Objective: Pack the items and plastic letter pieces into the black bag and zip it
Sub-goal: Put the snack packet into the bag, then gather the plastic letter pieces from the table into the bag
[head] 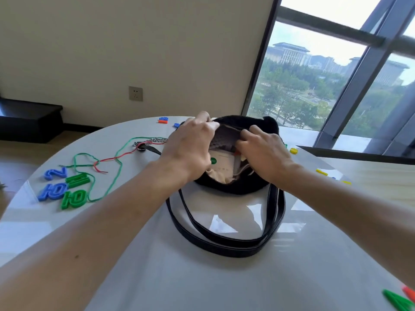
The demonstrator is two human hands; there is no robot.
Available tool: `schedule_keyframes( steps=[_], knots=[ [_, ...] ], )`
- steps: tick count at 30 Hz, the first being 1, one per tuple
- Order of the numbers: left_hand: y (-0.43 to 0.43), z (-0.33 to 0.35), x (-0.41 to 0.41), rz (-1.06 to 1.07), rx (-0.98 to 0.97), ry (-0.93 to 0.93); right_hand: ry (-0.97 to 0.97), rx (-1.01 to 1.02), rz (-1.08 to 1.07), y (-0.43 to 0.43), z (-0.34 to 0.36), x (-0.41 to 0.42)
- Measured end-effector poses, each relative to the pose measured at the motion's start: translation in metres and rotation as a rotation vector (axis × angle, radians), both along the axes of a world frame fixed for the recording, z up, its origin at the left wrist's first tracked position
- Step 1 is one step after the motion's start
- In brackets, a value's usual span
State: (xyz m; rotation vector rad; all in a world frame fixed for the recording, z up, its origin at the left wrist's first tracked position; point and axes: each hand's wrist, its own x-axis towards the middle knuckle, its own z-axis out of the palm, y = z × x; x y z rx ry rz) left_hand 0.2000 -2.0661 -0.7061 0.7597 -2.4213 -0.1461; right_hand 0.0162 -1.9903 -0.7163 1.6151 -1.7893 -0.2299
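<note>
In the head view, the bag sits mid-surface, its mouth held open by the left hand gripping the far left rim and the right hand curled over the right rim, with letters lying apart at left.

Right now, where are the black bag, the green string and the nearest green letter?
black bag (pixel 233 189): head view, its fuzzy near edge.
green string (pixel 121 165): head view, its right-hand bend.
nearest green letter (pixel 74 199): head view, its middle.

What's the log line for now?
left hand grips black bag rim | right hand grips rim | bag open | letter pieces on table
</note>
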Motion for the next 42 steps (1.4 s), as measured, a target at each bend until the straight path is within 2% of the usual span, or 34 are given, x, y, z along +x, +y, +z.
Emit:
schedule_keyframes(
  steps=[4, 9, 11, 17, 21, 25, 27, 30, 34, 38, 42],
  knots=[
    [0.001, -0.009, -0.004, -0.055, 0.014, -0.052, 0.010, 0.106, -0.147, -0.011, -0.001, 0.001],
    [-0.002, -0.014, -0.006, -0.081, 0.034, -0.112, -0.295, 0.168, -0.199, -0.007, 0.008, 0.004],
    [-0.004, -0.015, -0.005, -0.090, 0.045, -0.113, -0.328, 0.142, -0.173, -0.003, 0.012, 0.003],
    [-0.008, -0.016, -0.003, -0.109, 0.070, -0.160, -0.053, -0.013, -0.128, 0.006, -0.001, 0.009],
    [-0.007, -0.010, 0.012, -0.126, 0.123, -0.219, -0.251, -0.089, -0.057, 0.023, 0.007, 0.024],
    [-0.005, -0.012, 0.025, -0.133, 0.139, -0.243, -0.489, -0.078, 0.045, 0.062, 0.017, 0.058],
    [-0.005, -0.009, 0.029, -0.144, 0.134, -0.241, -0.626, 0.021, 0.075, 0.088, 0.027, 0.083],
    [0.000, -0.004, 0.039, -0.174, 0.155, -0.271, -0.791, 0.305, 0.007, 0.124, 0.029, 0.117],
    [0.010, 0.009, 0.060, -0.272, 0.193, -0.435, -0.828, 0.570, -0.032, 0.152, 0.016, 0.138],
    [0.008, 0.021, 0.089, -0.317, 0.309, -0.625, -0.823, 0.636, 0.030, 0.165, 0.005, 0.140],
    [-0.023, 0.037, 0.123, -0.130, 0.310, -0.606, -0.901, 0.641, 0.130, 0.168, 0.000, 0.154]
  ],
)
